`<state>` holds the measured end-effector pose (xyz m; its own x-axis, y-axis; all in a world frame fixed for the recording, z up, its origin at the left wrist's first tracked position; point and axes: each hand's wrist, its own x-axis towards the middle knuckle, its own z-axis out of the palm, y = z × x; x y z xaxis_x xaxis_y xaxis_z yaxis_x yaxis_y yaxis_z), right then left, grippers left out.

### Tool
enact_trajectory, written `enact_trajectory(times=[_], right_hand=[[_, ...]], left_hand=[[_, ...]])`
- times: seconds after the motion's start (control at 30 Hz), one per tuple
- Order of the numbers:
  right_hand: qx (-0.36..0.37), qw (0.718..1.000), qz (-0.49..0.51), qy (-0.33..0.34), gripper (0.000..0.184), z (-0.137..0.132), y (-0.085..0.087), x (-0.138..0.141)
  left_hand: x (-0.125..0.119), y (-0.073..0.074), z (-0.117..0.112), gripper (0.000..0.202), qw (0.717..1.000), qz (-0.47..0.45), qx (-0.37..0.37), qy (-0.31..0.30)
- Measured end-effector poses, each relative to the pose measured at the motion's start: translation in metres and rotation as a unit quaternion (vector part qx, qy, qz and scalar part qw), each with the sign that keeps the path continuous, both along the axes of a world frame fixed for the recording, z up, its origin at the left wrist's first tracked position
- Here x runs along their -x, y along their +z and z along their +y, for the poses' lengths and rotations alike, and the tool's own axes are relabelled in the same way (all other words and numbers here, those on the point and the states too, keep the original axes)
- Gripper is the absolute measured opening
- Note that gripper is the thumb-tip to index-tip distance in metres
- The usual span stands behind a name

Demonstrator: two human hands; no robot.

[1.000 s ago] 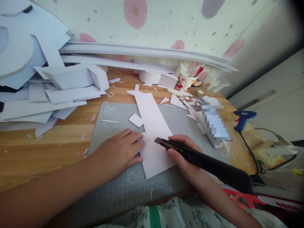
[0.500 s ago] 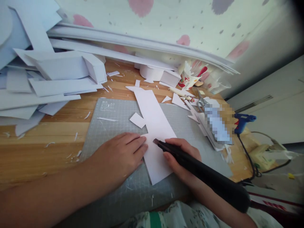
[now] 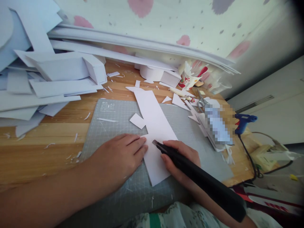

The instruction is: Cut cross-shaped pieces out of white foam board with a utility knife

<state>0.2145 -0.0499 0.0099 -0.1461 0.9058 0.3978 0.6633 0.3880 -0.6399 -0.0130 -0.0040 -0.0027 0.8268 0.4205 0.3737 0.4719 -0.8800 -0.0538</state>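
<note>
A long white strip of card (image 3: 154,123) lies diagonally on a grey cutting mat (image 3: 106,117). My left hand (image 3: 118,158) lies flat on the mat, its fingertips pressing the strip's left edge. Closed round a long black utility knife (image 3: 197,177), my right hand (image 3: 180,160) rests on the strip's lower part, the knife's tip touching the card just right of my left fingertips. A small white offcut (image 3: 137,120) sits on the mat beside the strip.
Stacks of white foam-board pieces (image 3: 47,79) crowd the wooden desk's left and back. At the right are a paper cup (image 3: 188,80), scissors (image 3: 201,101), more offcuts, a blue glue gun (image 3: 243,122) and cables. Paper slivers litter the desk.
The view has shifted a little. My right hand has slid the knife's tip slightly leftward and up on the strip. My left hand stays pressed on the card.
</note>
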Motion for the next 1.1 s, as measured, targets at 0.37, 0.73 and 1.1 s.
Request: enact_trajectory(times=[0.37,0.73,1.1], right_hand=[[-0.042,0.998,-0.026,0.036,0.025,-0.002,-0.004,-0.003],[-0.063,0.996,-0.037,0.044,0.029,-0.005,-0.005,-0.005],[-0.076,0.995,-0.053,0.047,0.03,-0.011,-0.005,-0.006]], left_hand=[[-0.005,0.005,-0.004,0.029,1.0,0.006,0.009,0.02],[-0.009,0.007,-0.006,0.031,0.999,0.009,0.019,0.031],[-0.009,0.003,-0.008,0.033,0.999,0.011,0.035,0.037]])
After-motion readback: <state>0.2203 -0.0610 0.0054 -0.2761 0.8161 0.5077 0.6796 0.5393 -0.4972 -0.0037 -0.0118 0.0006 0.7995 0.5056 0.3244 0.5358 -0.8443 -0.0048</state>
